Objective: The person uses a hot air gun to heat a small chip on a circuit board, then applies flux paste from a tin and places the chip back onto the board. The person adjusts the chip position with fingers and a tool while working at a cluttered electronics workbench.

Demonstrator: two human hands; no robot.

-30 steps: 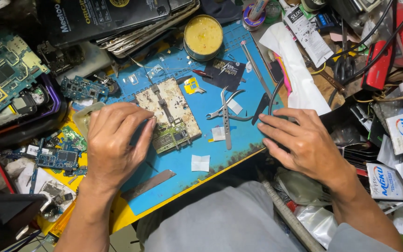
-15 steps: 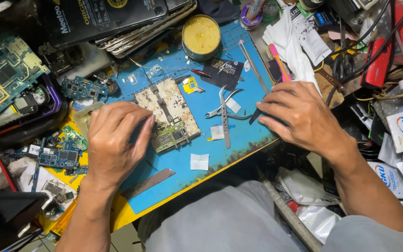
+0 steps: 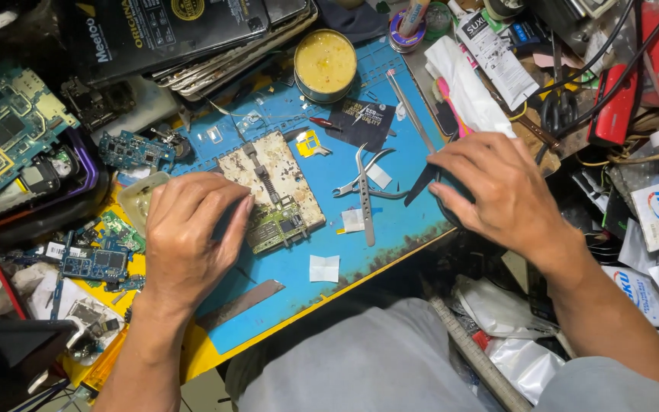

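A view from above of a crowded phone-repair bench. At far left lie loose circuit boards (image 3: 5, 133) in blue and green. The person's left hand (image 3: 188, 236) rests palm down on a blue work mat (image 3: 390, 229), fingers curled loosely, their tips touching the left edge of a worn metal board holder (image 3: 268, 179); whether anything is pinched beneath them cannot be told. A small green circuit board (image 3: 280, 226) is clamped at the holder's lower end, just right of those fingertips. Further right on the mat lie steel tweezers (image 3: 365, 200) and small cutters (image 3: 360, 179), untouched, between the two hands. Above them sits a round tin of yellow paste (image 3: 325, 64). The right hand (image 3: 497, 187) lies at the mat's right edge, fingers spread and bent over a dark cable (image 3: 438, 204), the grip itself hidden beneath the palm. Packets and wires crowd the far right.
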